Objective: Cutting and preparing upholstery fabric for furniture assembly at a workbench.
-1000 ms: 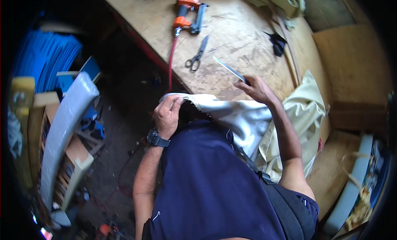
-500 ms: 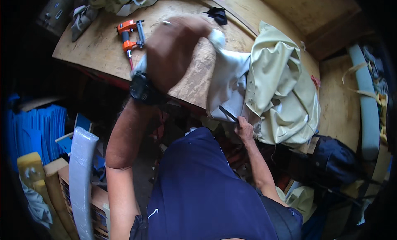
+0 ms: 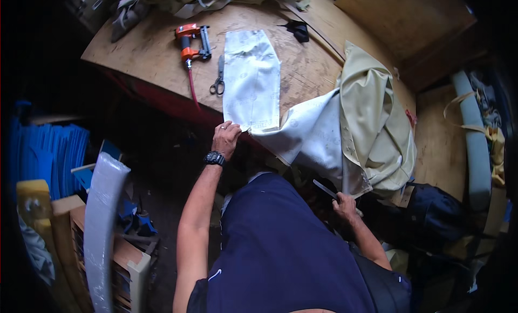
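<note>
At the near edge of the table, my left hand point(image 3: 225, 138) is closed in a pinch on the near left corner of a pale vinyl fabric point(image 3: 307, 135), its whitish backing turned up. A flat, pale cut-shaped piece point(image 3: 251, 70) lies just beyond those fingers; whether it joins the larger cloth I cannot tell. The cloth runs right into a crumpled cream heap point(image 3: 380, 119) that hangs over the edge. Low on the right, my right hand point(image 3: 346, 206) grips a knife point(image 3: 325, 189), its blade pointing up and left, apart from the fabric. Scissors point(image 3: 217, 84) lie left of the flat piece.
An orange staple gun point(image 3: 193, 42) with a red hose lies on the wooden table point(image 3: 145, 54). Behind are more cloth point(image 3: 216, 1), a black scrap point(image 3: 297, 30) and a long strip point(image 3: 318, 32). A wrapped pale pad point(image 3: 105, 226) and blue sheets point(image 3: 51, 156) stand left.
My left hand has come back from over the table to its near edge, uncovering the flat piece and scissors. My right hand with the knife has moved down and right, away from the fabric.
</note>
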The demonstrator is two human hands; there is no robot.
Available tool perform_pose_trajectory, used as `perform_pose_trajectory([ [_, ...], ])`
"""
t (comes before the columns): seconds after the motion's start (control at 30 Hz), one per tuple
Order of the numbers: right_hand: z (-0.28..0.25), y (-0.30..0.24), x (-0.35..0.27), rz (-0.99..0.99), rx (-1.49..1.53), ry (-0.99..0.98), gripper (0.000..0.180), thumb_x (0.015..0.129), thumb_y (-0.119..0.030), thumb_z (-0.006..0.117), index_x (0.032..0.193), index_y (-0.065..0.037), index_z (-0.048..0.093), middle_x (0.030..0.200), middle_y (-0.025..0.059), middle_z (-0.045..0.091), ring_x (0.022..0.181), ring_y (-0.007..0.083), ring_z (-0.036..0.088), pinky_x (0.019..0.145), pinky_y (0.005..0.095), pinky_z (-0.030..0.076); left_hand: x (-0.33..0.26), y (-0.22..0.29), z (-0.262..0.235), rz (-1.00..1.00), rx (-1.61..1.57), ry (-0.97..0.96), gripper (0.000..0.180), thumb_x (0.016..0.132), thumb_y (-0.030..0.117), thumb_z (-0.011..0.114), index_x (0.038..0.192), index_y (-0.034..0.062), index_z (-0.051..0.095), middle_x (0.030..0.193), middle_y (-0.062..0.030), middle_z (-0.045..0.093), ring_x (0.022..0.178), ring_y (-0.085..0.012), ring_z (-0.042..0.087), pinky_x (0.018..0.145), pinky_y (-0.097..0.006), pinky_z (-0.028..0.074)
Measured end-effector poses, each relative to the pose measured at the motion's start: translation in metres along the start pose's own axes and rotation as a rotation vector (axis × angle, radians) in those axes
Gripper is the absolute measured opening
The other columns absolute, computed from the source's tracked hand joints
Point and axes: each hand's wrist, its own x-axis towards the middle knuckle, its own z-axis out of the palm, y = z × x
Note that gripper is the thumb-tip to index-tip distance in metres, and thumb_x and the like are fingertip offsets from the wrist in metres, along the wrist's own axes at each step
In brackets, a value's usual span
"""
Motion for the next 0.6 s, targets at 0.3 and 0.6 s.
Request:
perform_pose_trajectory([
  [0.3,-0.018,-0.172,0.165,-0.274,0.805,0.050,0.024,0.106,-0.023,0.065,0.108,0.000,0.074,0.075,-0.0010,0.066,0.062,0.0098,0.051,0.058,0.0294,0.042,-0.015,0.076,-0.017,-0.595,-0.288,0.349,0.017,0.090,0.014,0.075,0.104,0.0081,0.067,0.115,-0.0119,0.065,0.108,-0.0355,0.064,0.095,-0.048,0.050],
  [0.6,0.055,-0.124,0.190,-0.271,0.472,-0.355,0.051,0.104,-0.027,0.055,0.140,0.009,0.060,0.129,0.0236,0.072,0.125,0.0292,0.065,0.107,0.0360,0.048,-0.045,0.075,0.013,-0.242,-0.351,-0.154,0.041,0.095,0.018,0.070,0.135,0.0101,0.066,0.148,-0.0132,0.061,0.125,-0.0372,0.063,0.108,-0.048,0.051],
])
